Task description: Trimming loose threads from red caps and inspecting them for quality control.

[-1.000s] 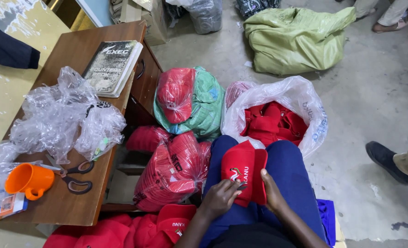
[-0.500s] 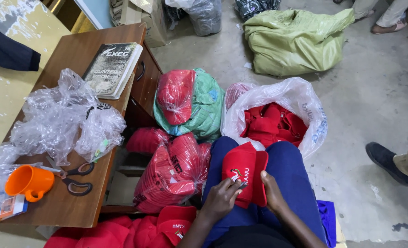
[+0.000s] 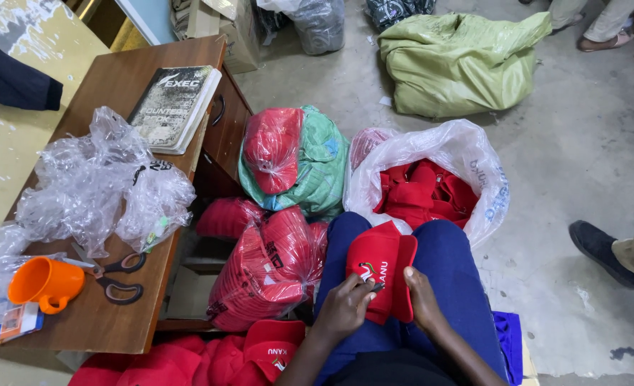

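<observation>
Red cap (image 3: 382, 266): on the person's lap, across blue trousers (image 3: 452, 271), folded with the peak toward the right; white and multicoloured emblem on the front panel.
Left hand (image 3: 347, 309): fingers curled onto the cap's near left edge by the emblem, a small dark item pinched at the fingertips; too small to tell what it is.
Right hand (image 3: 422, 299): flat along the cap's right edge, thumb and fingers closed on the peak, pinning it to the thigh.
Change: almost none against the two earlier frames; both hands on the same spots, cap not shifted. Left fingers a touch tighter at the emblem. Reads as fine work on the cap in progress, not a pick or a put-down.
Near left: loose red caps in a pile (image 3: 210, 357), just beside the left forearm.
Left of knees: clear bag of stacked caps (image 3: 270, 268), touching the left leg.
Far of knees: white plastic bag (image 3: 467, 154) open, full of red caps; green bundle (image 3: 317, 164) with a wrapped red stack left of it.
Desk (image 3: 117, 314), left: orange mug (image 3: 44, 284), scissors (image 3: 117, 277), crumpled clear plastic (image 3: 95, 186), book (image 3: 174, 107).
Far right: green sack (image 3: 460, 61) on the floor; another person's shoe (image 3: 599, 243) at the right edge.
</observation>
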